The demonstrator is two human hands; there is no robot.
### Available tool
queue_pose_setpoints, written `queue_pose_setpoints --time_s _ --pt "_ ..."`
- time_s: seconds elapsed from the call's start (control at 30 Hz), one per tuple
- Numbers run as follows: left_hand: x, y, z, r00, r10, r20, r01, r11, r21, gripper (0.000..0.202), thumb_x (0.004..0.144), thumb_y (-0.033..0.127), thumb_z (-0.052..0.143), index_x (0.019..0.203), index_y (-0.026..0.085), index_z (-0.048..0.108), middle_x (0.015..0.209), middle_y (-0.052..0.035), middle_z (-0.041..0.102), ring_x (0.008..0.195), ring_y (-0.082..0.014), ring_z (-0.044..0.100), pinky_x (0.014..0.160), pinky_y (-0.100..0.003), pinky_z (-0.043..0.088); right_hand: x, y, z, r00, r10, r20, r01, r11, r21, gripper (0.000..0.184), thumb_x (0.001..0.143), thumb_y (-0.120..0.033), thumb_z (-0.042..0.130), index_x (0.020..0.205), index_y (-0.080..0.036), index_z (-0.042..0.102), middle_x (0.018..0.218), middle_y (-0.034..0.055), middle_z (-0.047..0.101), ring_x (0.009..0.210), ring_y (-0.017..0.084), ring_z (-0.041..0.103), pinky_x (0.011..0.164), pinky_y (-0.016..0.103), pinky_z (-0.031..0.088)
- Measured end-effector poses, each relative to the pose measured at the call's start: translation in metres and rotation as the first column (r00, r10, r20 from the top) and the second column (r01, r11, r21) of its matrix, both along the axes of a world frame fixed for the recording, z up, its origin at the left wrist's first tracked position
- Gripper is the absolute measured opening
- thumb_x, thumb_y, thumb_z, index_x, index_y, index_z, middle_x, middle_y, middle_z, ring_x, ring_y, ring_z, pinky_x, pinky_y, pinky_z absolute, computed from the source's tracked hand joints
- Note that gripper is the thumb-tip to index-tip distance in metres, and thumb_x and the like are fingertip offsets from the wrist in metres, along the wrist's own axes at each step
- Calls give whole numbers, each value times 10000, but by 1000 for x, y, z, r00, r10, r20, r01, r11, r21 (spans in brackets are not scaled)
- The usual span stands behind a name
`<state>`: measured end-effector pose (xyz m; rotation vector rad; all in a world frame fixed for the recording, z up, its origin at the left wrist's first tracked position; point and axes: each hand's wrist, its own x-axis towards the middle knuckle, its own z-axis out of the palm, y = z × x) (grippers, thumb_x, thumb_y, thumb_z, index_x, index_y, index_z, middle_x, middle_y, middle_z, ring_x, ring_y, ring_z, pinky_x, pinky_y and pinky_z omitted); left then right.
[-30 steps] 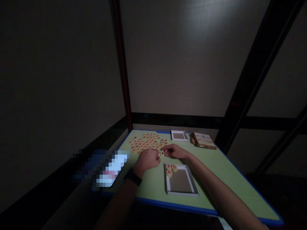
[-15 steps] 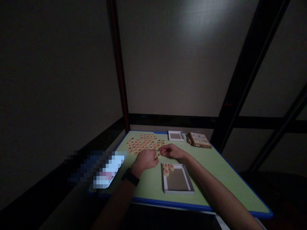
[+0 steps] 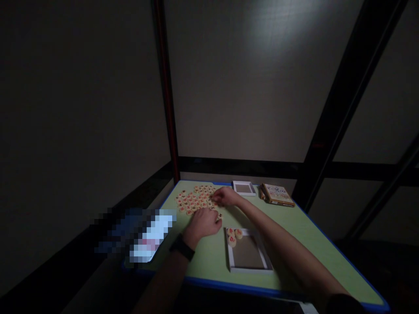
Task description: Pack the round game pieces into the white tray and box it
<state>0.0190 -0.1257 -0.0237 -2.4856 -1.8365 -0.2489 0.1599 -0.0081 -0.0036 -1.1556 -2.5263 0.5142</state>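
Many round, pale Chinese chess pieces (image 3: 189, 202) with red and dark characters lie spread over the far left of the table. My left hand (image 3: 203, 223), with a dark band on its wrist, rests at the near edge of the spread. Its fingers are bent, and thumb and forefinger close about a dark-marked piece (image 3: 220, 216). Beyond it, my right hand (image 3: 225, 196) reaches over the right side of the spread with curled fingers; what is between its fingertips is hidden. A shallow white-walled tray (image 3: 248, 257) close to me holds red-marked pieces (image 3: 231, 240) in its far left corner.
A second shallow white tray (image 3: 244, 188) stands at the table's back edge. To its right lies a printed box (image 3: 278, 194). A lit screen (image 3: 152, 240), blurred out, is at the left edge of the green table (image 3: 304, 235), which has a blue rim.
My right hand has moved away from my left fingertips, farther over the spread of pieces. My left hand stays by the near pieces. The whole view has shifted slightly.
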Motion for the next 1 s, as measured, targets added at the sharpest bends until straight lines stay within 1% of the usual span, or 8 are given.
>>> queue_pose_setpoints --time_s 0.1,0.2,0.33,0.43,0.6,0.73,0.87,1.0 --pt "0 -1 0 1000 -3 0 3 1000 -1 329 896 378 471 896 186 738 903 -127 751 907 -274 704 820 -370 521 -29 11 9 989 -5 149 0 999 39 205 785 -120 609 879 -175 783 696 9 737 662 139 655 620 194 424" --pt "1 -2 1 1000 -9 2 9 1000 3 334 895 374 469 896 180 740 899 -138 751 898 -289 709 806 -385 532 -50 14 11 959 -12 283 -18 995 101 184 754 -131 633 853 -185 778 851 51 770 812 184 681 680 213 433" --pt "3 -2 2 1000 -14 4 14 1000 10 340 897 361 463 932 173 744 929 -152 753 906 -304 714 807 -410 545 -63 11 8 913 -45 406 -23 987 160 246 771 -163 609 956 -172 771 1077 123 750 969 233 673 754 243 448" --pt "4 -2 2 1000 -23 15 23 1000 18 338 899 344 460 944 169 746 952 -157 754 926 -309 714 817 -418 550 -66 10 5 881 -64 468 -17 986 165 274 786 -185 603 1004 -162 766 1086 143 744 965 242 678 754 251 457" --pt "5 -3 3 999 -29 37 29 999 14 337 903 330 461 967 163 747 978 -162 754 949 -310 713 835 -414 552 -66 10 8 858 -40 511 -41 989 145 232 815 -158 596 971 -157 767 1012 121 760 901 209 669 707 233 429" --pt "5 -5 4 999 -15 37 15 1000 5 341 903 346 467 968 160 745 980 -165 753 954 -319 713 837 -418 554 -59 14 14 871 -56 489 -12 991 136 220 903 -219 555 885 -130 755 875 100 751 753 159 634 628 220 386" --pt "6 -6 7 999 -20 30 20 1000 0 347 903 338 460 975 150 742 992 -167 750 977 -314 707 863 -418 548 -40 13 22 897 -92 431 31 989 147 237 928 -278 569 881 -115 736 842 95 735 696 140 596 595 216 351" --pt "6 -6 7 999 -21 24 22 1000 -13 340 902 324 455 974 153 740 997 -166 748 979 -302 706 865 -412 547 -13 3 27 924 -111 365 55 985 161 198 907 -218 569 948 -116 734 880 100 743 725 146 606 622 213 361"
